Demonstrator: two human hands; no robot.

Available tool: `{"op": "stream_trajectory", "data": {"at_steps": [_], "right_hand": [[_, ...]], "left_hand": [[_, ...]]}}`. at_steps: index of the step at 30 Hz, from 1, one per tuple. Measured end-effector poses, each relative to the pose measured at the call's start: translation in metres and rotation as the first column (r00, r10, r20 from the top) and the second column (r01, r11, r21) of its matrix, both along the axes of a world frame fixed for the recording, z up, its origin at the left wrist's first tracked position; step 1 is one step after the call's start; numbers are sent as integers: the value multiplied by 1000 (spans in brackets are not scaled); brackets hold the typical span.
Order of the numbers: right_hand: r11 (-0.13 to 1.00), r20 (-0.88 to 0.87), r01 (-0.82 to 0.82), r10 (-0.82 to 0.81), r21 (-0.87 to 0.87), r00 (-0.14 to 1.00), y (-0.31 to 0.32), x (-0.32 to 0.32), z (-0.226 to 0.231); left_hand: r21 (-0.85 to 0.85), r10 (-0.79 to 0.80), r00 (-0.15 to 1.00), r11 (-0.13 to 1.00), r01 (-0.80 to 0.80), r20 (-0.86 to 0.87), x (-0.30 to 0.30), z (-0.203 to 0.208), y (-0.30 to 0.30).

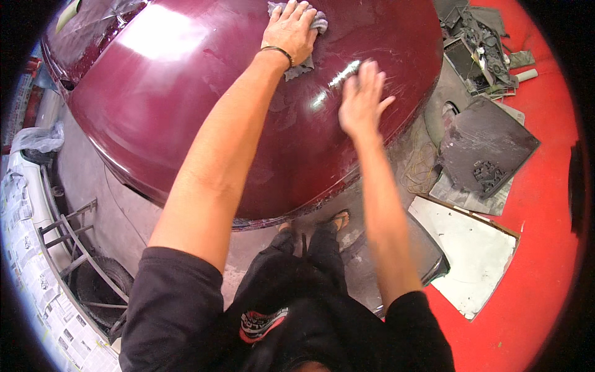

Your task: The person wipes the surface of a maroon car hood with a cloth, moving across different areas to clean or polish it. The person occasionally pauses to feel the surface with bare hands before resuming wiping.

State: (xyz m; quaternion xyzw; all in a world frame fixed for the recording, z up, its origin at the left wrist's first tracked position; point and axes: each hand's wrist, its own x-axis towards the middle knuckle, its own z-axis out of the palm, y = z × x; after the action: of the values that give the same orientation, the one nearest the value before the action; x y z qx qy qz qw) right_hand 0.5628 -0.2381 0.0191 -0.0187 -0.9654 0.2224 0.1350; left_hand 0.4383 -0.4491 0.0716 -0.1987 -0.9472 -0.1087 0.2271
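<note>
A glossy maroon car panel (180, 124), likely a bonnet, fills the upper middle and curves down toward me. Near its far part my left hand (291, 31) presses a crumpled grey cloth (320, 22) against the surface, fingers bent over it. A dark bracelet circles that wrist. To the right and nearer, my right hand (364, 99) is over the panel with its fingers spread and slightly blurred. Nothing shows in it, and I cannot tell whether its palm touches the paint. Dull smears and bright reflections mark the surface around both hands.
A white board (468, 254) and a dark scuffed panel (486, 146) lie at the right by a red surface (533, 186). Beyond is a pile of grey parts (474, 49). At the left stand a metal frame (77, 248), a tyre (102, 288) and a newspaper-masked body (43, 297).
</note>
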Motion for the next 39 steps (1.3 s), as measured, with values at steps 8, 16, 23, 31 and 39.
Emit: {"op": "stream_trajectory", "data": {"at_steps": [8,16,23,31,39], "right_hand": [[995,94,-77,71,62,993,48,-9,1],[988,19,-117,116,96,993,-20,41,-6],[972,2,-210,211,106,977,34,18,-5],[994,-5,-113,113,-8,994,-44,93,-16],[996,22,-52,54,-72,998,40,55,-23]], "left_hand": [[22,236,968,972,-235,-80,84,0,-37],[38,447,894,894,-446,-19,71,2,-16],[62,491,869,871,-487,-62,64,4,2],[101,493,868,868,-486,-57,60,1,-14],[53,456,883,890,-453,-110,56,-2,-9]]}}
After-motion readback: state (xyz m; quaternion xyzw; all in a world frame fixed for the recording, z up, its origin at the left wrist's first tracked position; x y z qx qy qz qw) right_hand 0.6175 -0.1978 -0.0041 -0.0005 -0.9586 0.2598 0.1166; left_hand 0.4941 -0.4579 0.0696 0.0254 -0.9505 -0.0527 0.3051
